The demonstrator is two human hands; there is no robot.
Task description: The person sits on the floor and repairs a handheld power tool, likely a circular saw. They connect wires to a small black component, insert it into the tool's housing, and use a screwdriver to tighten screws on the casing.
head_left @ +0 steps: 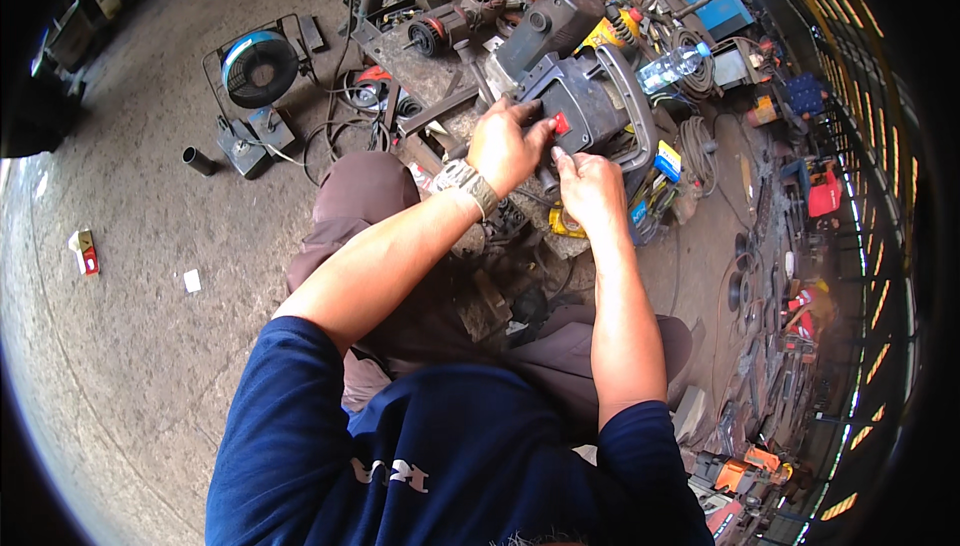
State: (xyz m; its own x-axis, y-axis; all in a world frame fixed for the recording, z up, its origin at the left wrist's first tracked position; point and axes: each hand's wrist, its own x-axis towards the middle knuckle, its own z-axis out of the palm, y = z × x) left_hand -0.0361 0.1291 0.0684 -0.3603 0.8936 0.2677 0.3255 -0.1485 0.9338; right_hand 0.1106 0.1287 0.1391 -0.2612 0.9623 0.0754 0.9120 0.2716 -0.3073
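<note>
L hand [505, 146] fingertips hidden behind power tool [585, 96]; clutter at rt edge too small/blurred.

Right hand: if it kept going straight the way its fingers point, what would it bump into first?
The right hand points up the picture at the grey power tool. Its fingertips seem to touch the tool's body already, beside the red switch, so it would likely meet that first.

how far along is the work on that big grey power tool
Early to middle, it seems. Done: the power tool lies on its side in front of the person, with a motor part and other pieces spread on the floor. In hand: the left hand grips the body by the red switch, the right hand works just below. Left: the casing looks closed; whether anything is fixed cannot be told.
</note>
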